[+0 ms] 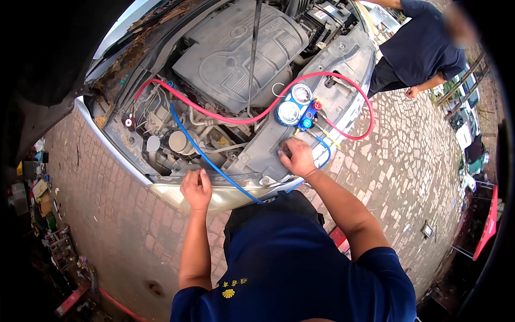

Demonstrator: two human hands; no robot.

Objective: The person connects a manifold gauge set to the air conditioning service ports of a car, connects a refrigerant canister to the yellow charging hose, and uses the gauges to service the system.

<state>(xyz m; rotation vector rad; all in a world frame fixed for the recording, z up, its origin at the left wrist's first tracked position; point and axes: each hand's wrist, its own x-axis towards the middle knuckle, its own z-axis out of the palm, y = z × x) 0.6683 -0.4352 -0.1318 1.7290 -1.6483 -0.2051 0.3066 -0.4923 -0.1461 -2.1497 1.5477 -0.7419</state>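
My left hand (196, 189) rests at the front edge of the engine bay, over the headlight (220, 198); its fingers are curled in and nothing shows in them. Farther right, my right hand (298, 157) leans on the black front panel (263, 147), fingers bent, thumb apart, holding nothing I can see. Just beyond it lies a blue manifold gauge set (295, 107) with two round dials. A red hose (214, 116) loops from it across the bay to a fitting (129, 122) at the left. A blue hose (196, 150) crosses the bay and hangs over the front edge.
A grey engine cover (236, 59) fills the bay's middle, with a thin prop rod (253, 59) standing before it. The battery (327, 16) is behind at right. Another person (421, 45) stands by the car's right side. Brick paving (129, 214) surrounds the car.
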